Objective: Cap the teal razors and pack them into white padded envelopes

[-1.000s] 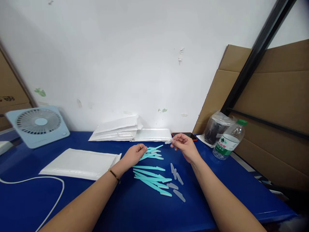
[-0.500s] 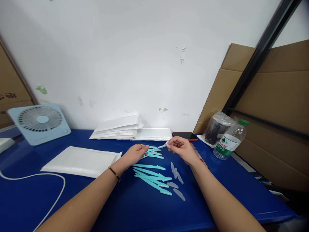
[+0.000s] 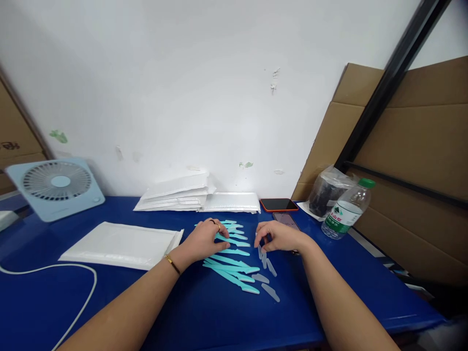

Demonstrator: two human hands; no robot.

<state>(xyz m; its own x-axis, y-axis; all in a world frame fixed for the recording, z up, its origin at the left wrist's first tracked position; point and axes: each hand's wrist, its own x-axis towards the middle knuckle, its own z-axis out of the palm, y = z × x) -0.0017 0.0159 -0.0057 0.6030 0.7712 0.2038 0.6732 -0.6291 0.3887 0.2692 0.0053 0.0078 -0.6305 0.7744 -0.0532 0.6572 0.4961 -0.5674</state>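
Note:
My left hand (image 3: 205, 239) lies over a fan of turquoise eyebrow razors (image 3: 239, 288), thumb and forefinger apart on either side of one razor's handle. A ring and a bracelet show on it. To the right, my right hand (image 3: 280, 235) points down with bent fingers, its fingertips pinched at the upper end of a translucent blade cover (image 3: 260, 252). Several more such covers (image 3: 271, 292) lie loose below it, beside the razor tips. The handle ends of the upper razors are hidden under my left hand.
A white padded envelope (image 3: 117, 246) lies left, with stacked envelopes (image 3: 171, 197) by the wall. Two phones, one orange-edged (image 3: 279, 204) and one lit (image 3: 286, 220), lie behind my right hand. A water bottle (image 3: 345, 212), a fan (image 3: 58, 187) and a white cable (image 3: 89, 292) flank the workspace.
My hands have separated and come down to the table. The razor they held between them is laid among the others. My right hand has moved down to the loose covers.

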